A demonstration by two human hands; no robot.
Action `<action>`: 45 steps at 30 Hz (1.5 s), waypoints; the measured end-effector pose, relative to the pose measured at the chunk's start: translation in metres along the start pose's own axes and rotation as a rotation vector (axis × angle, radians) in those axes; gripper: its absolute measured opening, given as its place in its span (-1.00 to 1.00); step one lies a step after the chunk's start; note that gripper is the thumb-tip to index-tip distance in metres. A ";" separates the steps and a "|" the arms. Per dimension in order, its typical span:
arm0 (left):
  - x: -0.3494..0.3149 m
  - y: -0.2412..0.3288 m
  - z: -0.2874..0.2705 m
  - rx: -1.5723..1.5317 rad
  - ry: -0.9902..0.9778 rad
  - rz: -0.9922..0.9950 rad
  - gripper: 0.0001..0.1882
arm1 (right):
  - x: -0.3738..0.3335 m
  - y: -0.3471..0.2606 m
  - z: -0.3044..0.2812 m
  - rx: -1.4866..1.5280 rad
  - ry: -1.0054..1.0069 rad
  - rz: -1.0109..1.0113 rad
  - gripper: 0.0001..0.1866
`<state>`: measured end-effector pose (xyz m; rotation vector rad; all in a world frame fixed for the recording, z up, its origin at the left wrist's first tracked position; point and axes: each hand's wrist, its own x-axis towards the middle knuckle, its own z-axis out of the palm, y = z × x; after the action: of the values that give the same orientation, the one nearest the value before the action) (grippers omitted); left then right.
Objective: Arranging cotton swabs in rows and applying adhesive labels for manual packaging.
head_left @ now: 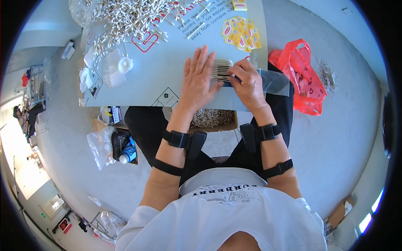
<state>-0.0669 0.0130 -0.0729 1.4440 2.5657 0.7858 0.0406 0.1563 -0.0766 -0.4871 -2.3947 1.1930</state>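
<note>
Your hands on the swab row, mid-table.
Left hand [200, 79] spread flat, pressing the row of cotton swabs [220, 69]; right hand [248, 81] pinches the clear bag [272, 81] at the row's right end. Swabs look light, roll easily: hold flat across the stems. Loose swab pile [125, 16] lies beyond the row.

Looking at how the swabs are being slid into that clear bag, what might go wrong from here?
The row of cotton swabs lies loose under the left hand; it could fan out. The right hand pinches the clear plastic bag, whose far end overhangs the board edge and may sag.
</note>
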 end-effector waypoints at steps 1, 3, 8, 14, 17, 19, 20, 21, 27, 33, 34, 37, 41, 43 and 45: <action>-0.002 0.002 0.001 0.000 0.001 -0.001 -0.21 | 0.002 -0.003 0.000 -0.083 -0.024 -0.052 -0.85; -0.005 0.005 0.006 0.088 -0.171 0.002 -0.05 | 0.004 -0.003 0.001 -0.165 -0.050 -0.105 -0.88; -0.008 0.006 0.011 0.123 -0.148 0.001 -0.03 | 0.006 0.002 0.005 -0.324 -0.097 -0.196 -0.90; -0.009 0.003 0.012 0.142 -0.171 -0.007 -0.04 | -0.006 -0.015 0.003 -0.386 -0.131 -0.175 -0.92; -0.008 0.004 0.012 0.152 -0.185 -0.010 -0.04 | -0.014 -0.008 0.010 -0.313 -0.062 -0.145 -0.91; -0.008 0.005 0.013 0.140 -0.180 -0.013 -0.03 | -0.014 -0.005 0.009 -0.298 -0.050 -0.161 -0.90; -0.008 0.005 0.013 0.145 -0.172 -0.010 -0.03 | -0.013 -0.004 0.008 -0.279 -0.038 -0.177 -0.90; -0.008 0.005 0.012 0.150 -0.165 -0.008 -0.02 | -0.011 -0.004 0.008 -0.280 -0.038 -0.176 -0.90; -0.006 0.005 0.003 0.002 -0.153 -0.024 0.03 | -0.004 0.001 0.007 -0.275 -0.028 -0.211 -0.89; -0.019 0.000 0.004 -0.019 -0.042 -0.039 0.03 | -0.008 -0.001 0.006 -0.222 0.003 -0.139 -0.82; -0.019 0.001 0.004 -0.019 -0.042 -0.039 0.03 | -0.009 0.002 0.006 -0.178 0.079 -0.125 -0.81; -0.015 0.003 0.007 -0.024 -0.025 -0.066 -0.01 | -0.009 0.008 0.004 0.034 0.205 0.028 -0.81; 0.001 -0.001 0.013 0.009 0.000 0.003 -0.08 | -0.004 0.010 0.008 0.431 0.308 0.117 -0.79; 0.003 0.000 0.013 0.018 -0.027 0.025 -0.12 | -0.003 0.013 0.015 0.506 0.287 0.147 -0.76; 0.003 0.001 0.014 0.026 -0.051 0.033 -0.14 | 0.000 0.017 0.020 0.581 0.266 0.179 -0.74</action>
<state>-0.0635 0.0214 -0.0837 1.4974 2.5296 0.7129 0.0328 0.1524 -0.1014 -0.6240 -1.7036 1.6969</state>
